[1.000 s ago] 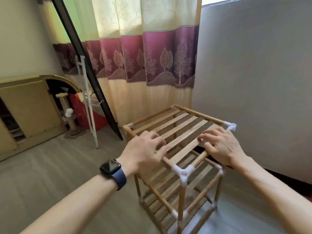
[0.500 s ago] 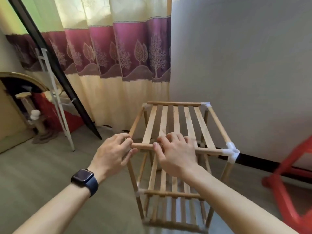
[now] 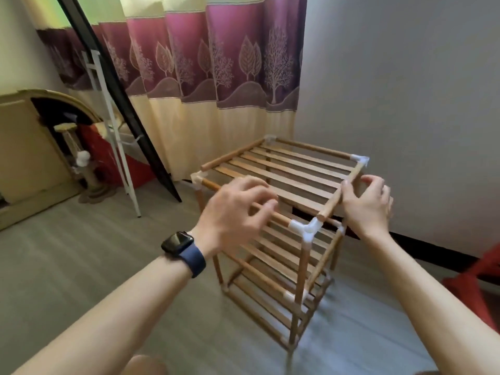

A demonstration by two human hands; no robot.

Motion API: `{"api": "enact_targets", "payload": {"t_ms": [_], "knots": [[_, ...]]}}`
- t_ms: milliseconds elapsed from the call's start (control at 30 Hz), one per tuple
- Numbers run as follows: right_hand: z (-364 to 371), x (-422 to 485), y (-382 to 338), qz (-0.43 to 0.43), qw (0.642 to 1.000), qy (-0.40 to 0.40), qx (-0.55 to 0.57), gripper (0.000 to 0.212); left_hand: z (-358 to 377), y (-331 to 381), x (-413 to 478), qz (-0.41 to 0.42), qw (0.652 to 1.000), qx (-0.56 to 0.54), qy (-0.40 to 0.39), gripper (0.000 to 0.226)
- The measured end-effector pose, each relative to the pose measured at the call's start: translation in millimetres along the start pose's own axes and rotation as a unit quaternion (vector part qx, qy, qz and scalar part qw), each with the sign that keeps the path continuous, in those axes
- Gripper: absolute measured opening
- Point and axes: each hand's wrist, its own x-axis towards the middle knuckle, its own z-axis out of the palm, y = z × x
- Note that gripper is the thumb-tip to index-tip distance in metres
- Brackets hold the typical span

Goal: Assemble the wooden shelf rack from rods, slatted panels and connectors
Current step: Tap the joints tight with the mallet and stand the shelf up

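The shelf rack's front rod runs beneath the left hand's loosely spread fingers, its side rod beside the right hand's curled fingers; blur hides any grip.

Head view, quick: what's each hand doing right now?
Left hand: open, fingers loosely spread over the front top rod.
Right hand: cannot tell; thumb on the side rod, fingers curled beside it.

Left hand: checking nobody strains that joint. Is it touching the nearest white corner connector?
Apart. Head view shows bare front rod between the left hand and the white corner connector.
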Motion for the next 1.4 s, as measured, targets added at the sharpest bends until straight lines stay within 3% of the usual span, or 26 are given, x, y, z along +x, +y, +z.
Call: {"api": "enact_targets", "payload": {"t_ms": [100,167,267,333,433,533,633,800,1033,1333,1400], "knots": [[-4,-31,-6,0.063,0.981,-0.132,0.125,0.073,-12,-56,18,-0.220,0.973,0.023,0.071,0.047],[1,-53,-13,0.115,0.951,-0.229,0.173,0.073,-17,-86,28,-0.366,0.930,0.018,0.029,0.062],[11,-65,-16,0.119,0.942,-0.255,0.183,0.062,-15,-111,39,-0.453,0.887,-0.078,-0.047,0.071],[12,-60,-13,0.111,0.948,-0.235,0.181,0.061,-12,-117,45,-0.461,0.877,-0.127,-0.047,0.069],[9,-50,-9,0.107,0.956,-0.204,0.180,0.063,-10,-112,52,-0.455,0.882,-0.122,0.004,0.053],[1,-39,-3,0.127,0.957,-0.148,0.215,0.068,-6,-97,44,-0.446,0.885,-0.133,0.002,0.037],[-15,-23,8,0.131,0.962,-0.101,0.218,0.053,6,-90,28,-0.441,0.884,-0.155,0.000,0.047],[-31,5,28,0.114,0.969,-0.097,0.199,0.050,21,-66,15,-0.441,0.862,-0.244,0.057,0.047],[-37,6,26,0.185,0.942,-0.123,0.251,0.038,25,-47,14,-0.502,0.753,-0.402,0.137,0.035],[-43,9,25,0.256,0.893,-0.120,0.351,0.027,32,-41,11,-0.512,0.755,-0.385,0.138,0.032],[-42,7,25,0.252,0.904,-0.112,0.326,0.026,32,-40,10,-0.516,0.752,-0.389,0.131,0.033]]}}
